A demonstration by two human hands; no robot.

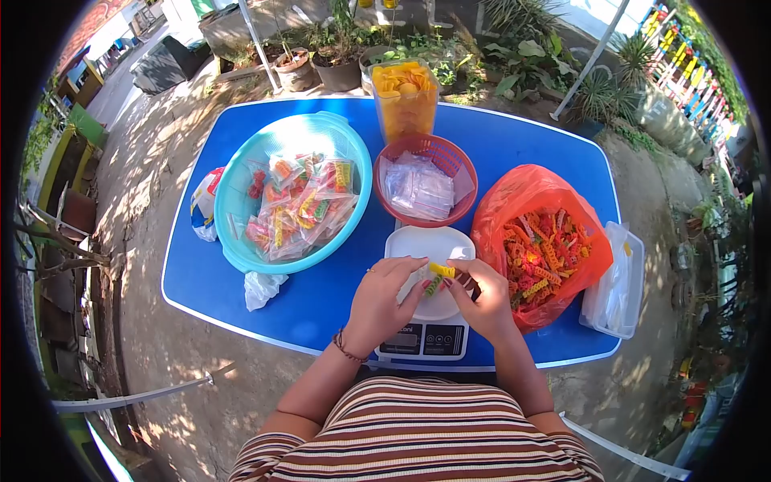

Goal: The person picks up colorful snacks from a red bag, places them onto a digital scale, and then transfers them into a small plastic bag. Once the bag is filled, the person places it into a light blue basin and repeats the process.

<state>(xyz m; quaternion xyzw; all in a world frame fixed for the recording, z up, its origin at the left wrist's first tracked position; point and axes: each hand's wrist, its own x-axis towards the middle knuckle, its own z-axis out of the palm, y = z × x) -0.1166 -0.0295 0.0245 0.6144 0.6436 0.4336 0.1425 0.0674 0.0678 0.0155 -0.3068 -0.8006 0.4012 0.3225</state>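
Sunlit yard, blue table (pixel 321 297); left hand (pixel 381 297) and right hand (pixel 484 299) pinch coloured snacks (pixel 438 275) over scale (pixel 422 341).

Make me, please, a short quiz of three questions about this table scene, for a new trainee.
1. True or false: the left hand and the right hand are above the scale.
2. Which container holds the filled packets? A. teal basin B. red basket C. orange bag
3. What do the fingers of both hands pinch between them?
Key: 1. True. 2. A. 3. A few coloured snack pieces.
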